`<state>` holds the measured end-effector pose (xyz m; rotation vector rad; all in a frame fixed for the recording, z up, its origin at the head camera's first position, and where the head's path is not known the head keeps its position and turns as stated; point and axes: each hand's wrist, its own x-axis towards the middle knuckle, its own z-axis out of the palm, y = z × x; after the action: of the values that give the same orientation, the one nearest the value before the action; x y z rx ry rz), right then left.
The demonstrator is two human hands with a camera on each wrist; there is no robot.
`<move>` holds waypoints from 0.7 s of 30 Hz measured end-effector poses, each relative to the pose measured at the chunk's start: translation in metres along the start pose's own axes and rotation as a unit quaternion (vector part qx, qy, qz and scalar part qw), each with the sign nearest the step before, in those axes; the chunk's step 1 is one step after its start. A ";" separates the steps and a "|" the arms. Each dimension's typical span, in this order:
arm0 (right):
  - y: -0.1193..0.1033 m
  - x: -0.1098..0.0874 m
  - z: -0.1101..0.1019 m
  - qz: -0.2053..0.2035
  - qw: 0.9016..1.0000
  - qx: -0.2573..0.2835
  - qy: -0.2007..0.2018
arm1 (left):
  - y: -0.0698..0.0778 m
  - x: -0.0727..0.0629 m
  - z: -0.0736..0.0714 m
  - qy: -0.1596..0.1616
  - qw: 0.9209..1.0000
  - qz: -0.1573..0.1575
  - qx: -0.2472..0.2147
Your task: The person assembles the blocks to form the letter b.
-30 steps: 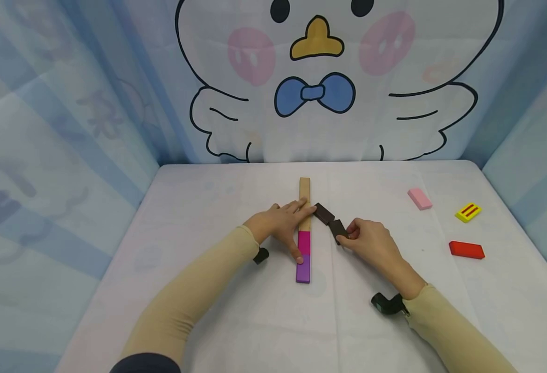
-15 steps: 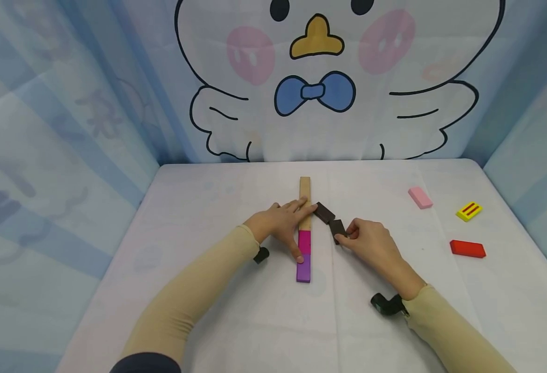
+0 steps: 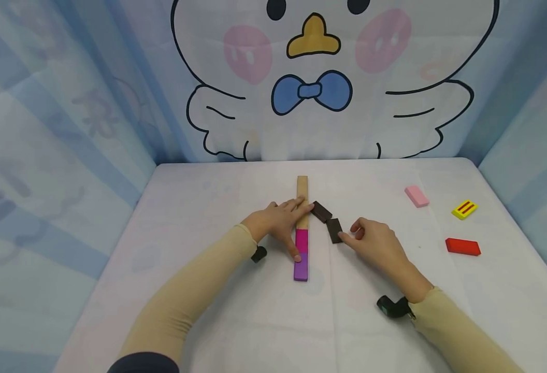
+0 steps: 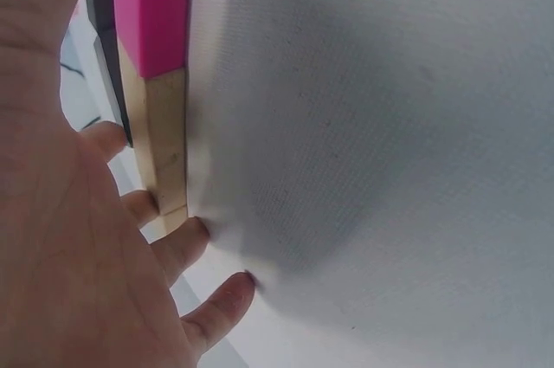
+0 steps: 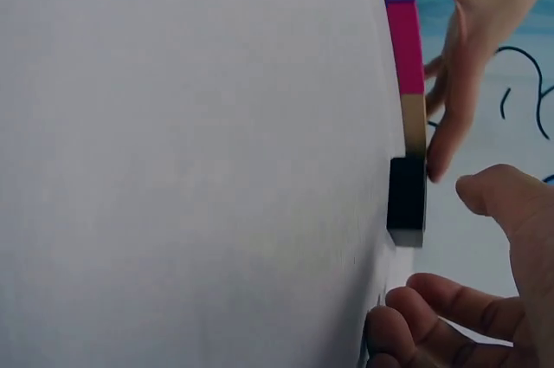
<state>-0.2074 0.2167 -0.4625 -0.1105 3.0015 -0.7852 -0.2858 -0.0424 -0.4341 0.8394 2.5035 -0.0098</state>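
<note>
Down the middle of the table runs a straight row of flat blocks: tan wood-coloured ones (image 3: 302,186) at the far end, then a magenta block (image 3: 302,241) and a purple block (image 3: 301,269). My left hand (image 3: 280,220) rests on this row with fingers spread, thumb near the purple block. Two dark brown blocks slant off to the right of the row, the farther one (image 3: 321,212) by my left fingertips and the nearer one (image 3: 334,231) meeting it at a corner. My right hand (image 3: 380,243) hovers beside the nearer dark block, its thumb and fingers apart and holding nothing.
Toward the right lie a pink block (image 3: 416,196), a yellow block with red stripes (image 3: 464,209) and a red block (image 3: 462,246). A black wrist camera (image 3: 393,306) sits under the right wrist. A cartoon-printed curtain (image 3: 311,129) stands behind the table's back edge.
My right hand has let go of the nearer dark brown block and drawn slightly right. My left hand stays on the row.
</note>
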 end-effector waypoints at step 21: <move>-0.011 0.006 0.013 -0.004 1.000 -0.011 0.009 | 0.000 0.001 0.001 -0.004 1.000 -0.003 0.001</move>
<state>-0.2123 0.2007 -0.4683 -0.1176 3.0287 -0.7593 -0.2860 -0.0416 -0.4352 0.8319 2.4987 -0.0187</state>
